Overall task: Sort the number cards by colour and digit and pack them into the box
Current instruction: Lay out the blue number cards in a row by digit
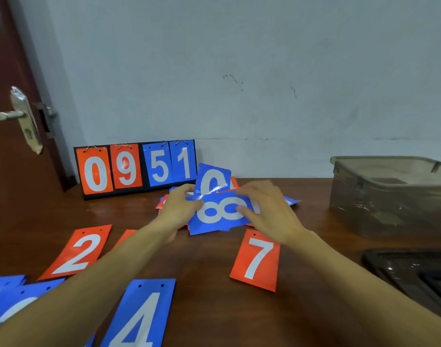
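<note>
Pinching one blue 8 card at both ends with left hand, right hand. Flat on counter: one red 2, one red 7, one blue 4.

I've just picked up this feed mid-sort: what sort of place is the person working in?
Probably a plain indoor room, perhaps an office or storeroom. A wooden table stands against a scuffed pale wall, next to a dark red door with a metal lever handle.
</note>
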`<state>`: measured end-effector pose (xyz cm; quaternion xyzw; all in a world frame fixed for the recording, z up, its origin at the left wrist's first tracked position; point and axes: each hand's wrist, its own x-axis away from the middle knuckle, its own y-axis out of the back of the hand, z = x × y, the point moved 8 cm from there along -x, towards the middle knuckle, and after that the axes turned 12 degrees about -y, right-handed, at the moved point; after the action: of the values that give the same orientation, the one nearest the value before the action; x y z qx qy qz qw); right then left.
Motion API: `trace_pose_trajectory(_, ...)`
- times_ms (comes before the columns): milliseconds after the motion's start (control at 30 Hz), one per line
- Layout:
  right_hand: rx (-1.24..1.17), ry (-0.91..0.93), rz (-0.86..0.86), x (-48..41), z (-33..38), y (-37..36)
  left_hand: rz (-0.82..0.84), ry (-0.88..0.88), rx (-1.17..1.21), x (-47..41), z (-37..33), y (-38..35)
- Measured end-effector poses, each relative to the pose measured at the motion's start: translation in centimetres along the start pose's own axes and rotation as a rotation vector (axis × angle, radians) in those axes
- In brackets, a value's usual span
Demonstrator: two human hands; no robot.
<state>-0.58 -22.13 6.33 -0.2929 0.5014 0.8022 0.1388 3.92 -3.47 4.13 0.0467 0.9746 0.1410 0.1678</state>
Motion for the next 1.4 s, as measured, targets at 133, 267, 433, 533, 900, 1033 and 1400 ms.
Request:
trace_pose_trajectory(133,-0.058,-0.273,0.122,-0.7,-0.8,-0.6,0.112,-0.023,-0.003,1.3,-0.6,1.1)
trace_pose_trajectory(267,-0.24,-0.525,0.409,-0.1,-0.9,-3.0,0.107,-0.024,0.073,2.5,-0.8,2.3)
trace_pose_trajectory(433,-0.374,-0.607,0.372,0.3,-0.3,-3.4,-0.057,0.026,0.291,4.2,0.3,3.8)
trace_pose_trajectory(533,-0.525,-0.723,0.274,0.9,-0.7,-3.2,-0.096,0.043,0.37,5.4,0.9,3.9)
trace_pose_trajectory(900,-0.791,-0.874,0.245,5.2,2.5,-3.1,-0.176,0.062,0.471,8.3,-0.2,0.9)
trace_pose_trajectory(1033,-0.674,-0.767,0.525,6.8,3.0,-2.5,-0.181,0.06,0.383,9.1,-0.4,1.4)
trace_pose_trajectory(1400,-0.69,-0.678,0.172,4.9,0.7,1.2,0.135,0.057,0.263,10.8,-1.6,-1.0)
